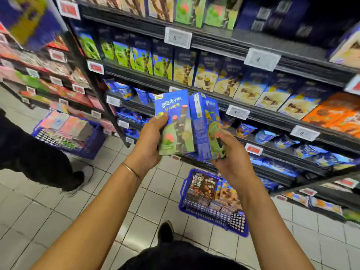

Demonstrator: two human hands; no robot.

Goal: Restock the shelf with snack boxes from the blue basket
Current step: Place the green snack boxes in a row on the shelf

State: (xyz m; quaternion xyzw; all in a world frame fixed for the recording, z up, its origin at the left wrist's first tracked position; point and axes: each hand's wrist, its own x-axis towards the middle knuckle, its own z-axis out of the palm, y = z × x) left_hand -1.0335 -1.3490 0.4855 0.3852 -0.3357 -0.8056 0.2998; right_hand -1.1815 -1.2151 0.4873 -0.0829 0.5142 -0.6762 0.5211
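Observation:
I hold two blue-and-green snack boxes upright in front of the shelf. My left hand [148,141] grips the left box [175,121] by its left edge and bottom. My right hand [231,162] grips the right box [204,123], which is turned edge-on and touches the left one. Below my hands, the blue basket [236,224] stands on the floor at the foot of the shelf, with several brown and orange snack boxes in it. Matching blue-and-green boxes [142,59] stand in a row on the shelf [224,100] above my hands.
A second blue basket [91,145] with pink boxes sits on the tiled floor at the left. A person in dark clothes [33,152] stands at the far left. My shoe [165,230] is near the basket. Price tags [237,112] line the shelf edges.

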